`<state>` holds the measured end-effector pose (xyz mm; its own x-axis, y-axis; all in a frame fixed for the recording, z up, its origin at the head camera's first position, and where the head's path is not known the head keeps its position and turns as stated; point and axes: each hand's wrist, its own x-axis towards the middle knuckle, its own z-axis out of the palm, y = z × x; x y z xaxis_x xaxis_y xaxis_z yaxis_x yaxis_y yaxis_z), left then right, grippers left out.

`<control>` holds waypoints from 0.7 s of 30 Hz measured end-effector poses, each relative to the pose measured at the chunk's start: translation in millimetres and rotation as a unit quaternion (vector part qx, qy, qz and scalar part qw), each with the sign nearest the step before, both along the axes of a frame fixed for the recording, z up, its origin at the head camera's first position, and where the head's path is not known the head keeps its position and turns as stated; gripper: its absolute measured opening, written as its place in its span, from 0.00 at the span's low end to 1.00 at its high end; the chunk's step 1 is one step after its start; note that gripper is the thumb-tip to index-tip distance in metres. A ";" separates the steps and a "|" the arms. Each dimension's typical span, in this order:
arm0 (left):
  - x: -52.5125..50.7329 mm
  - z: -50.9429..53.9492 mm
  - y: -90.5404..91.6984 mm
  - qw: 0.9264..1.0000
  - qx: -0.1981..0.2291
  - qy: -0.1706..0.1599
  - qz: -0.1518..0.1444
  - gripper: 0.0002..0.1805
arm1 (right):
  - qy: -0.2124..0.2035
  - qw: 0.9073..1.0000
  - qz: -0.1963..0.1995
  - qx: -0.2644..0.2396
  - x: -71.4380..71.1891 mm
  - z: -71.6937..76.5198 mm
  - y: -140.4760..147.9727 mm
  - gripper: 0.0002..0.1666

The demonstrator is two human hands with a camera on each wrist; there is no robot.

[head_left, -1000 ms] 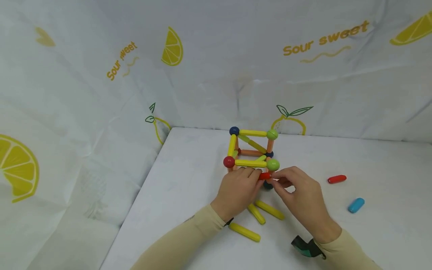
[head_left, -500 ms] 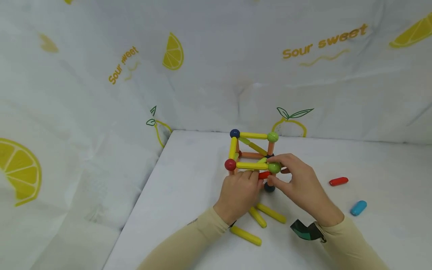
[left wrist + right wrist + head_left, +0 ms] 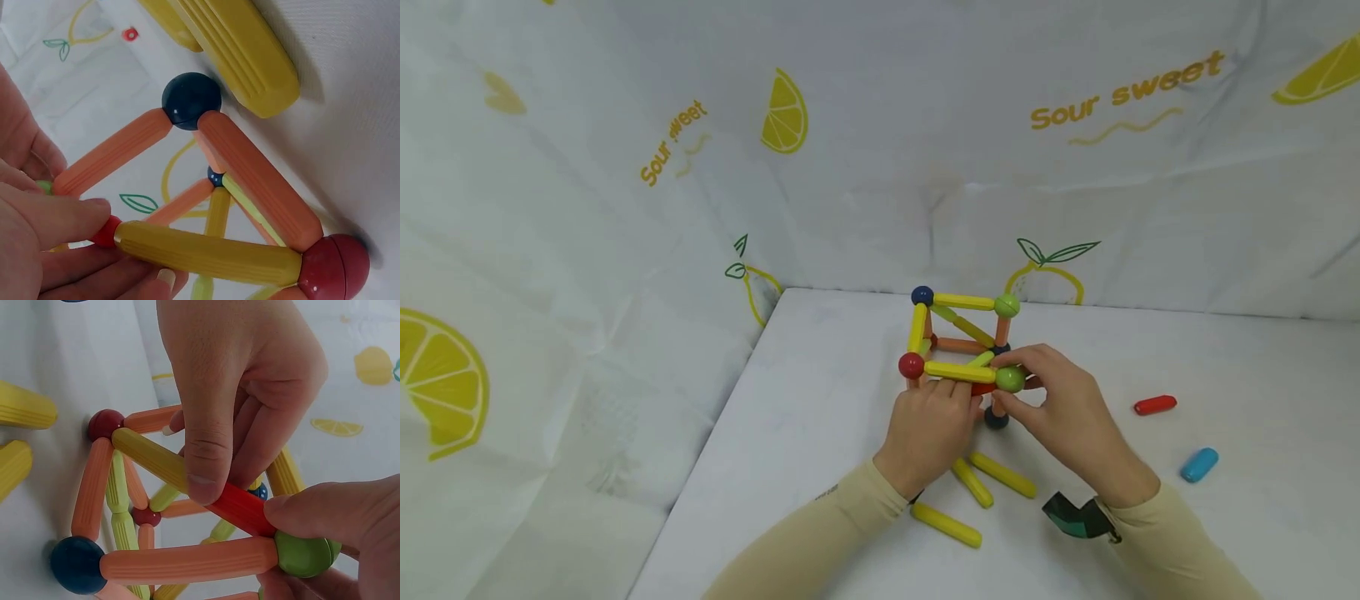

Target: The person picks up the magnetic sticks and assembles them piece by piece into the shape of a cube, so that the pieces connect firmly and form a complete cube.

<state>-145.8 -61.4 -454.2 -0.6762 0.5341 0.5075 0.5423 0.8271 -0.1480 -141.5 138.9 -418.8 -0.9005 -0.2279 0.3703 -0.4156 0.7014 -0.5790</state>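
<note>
A frame of magnetic rods and balls stands on the white table. My left hand is at its near side, pinching a diagonal brace between thumb and fingers. In the right wrist view, this brace is a yellow rod joined to a short red rod; the left thumb covers part of the join. The yellow rod's lower end meets a dark red ball. My right hand grips the green ball at the near right top corner, and the red rod's end touches it or nearly so.
Several loose yellow rods lie on the table in front of the frame, near the left forearm. Off to the right lie a short red rod and a short blue rod. A white lemon-print cloth hangs behind.
My right hand has shifted up from the red rod's end to the green ball and holds it. The green ball has dropped slightly toward the rod. My left hand keeps its hold.
</note>
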 end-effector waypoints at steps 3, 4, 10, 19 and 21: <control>2.2 3.0 -4.6 1.000 -0.002 -0.021 -0.002 0.16 | -0.022 1.000 0.000 -0.001 -0.2 -0.5 1.0 0.26; 3.6 4.9 -7.6 1.000 0.000 -0.029 -0.003 0.16 | -0.030 1.000 0.000 0.000 -0.4 -1.0 1.2 0.26; 15.6 16.4 -42.2 0.996 0.040 -0.074 0.014 0.16 | -0.053 0.999 0.013 0.001 -2.3 -4.2 -1.4 0.24; 0.3 3.3 -78.4 0.965 0.107 -0.221 0.093 0.12 | -0.079 0.997 0.013 0.004 -3.9 -2.8 0.5 0.26; -7.3 -3.2 -77.9 0.952 0.124 -0.263 0.096 0.15 | -0.101 0.995 0.014 -0.005 -4.2 -1.0 4.0 0.27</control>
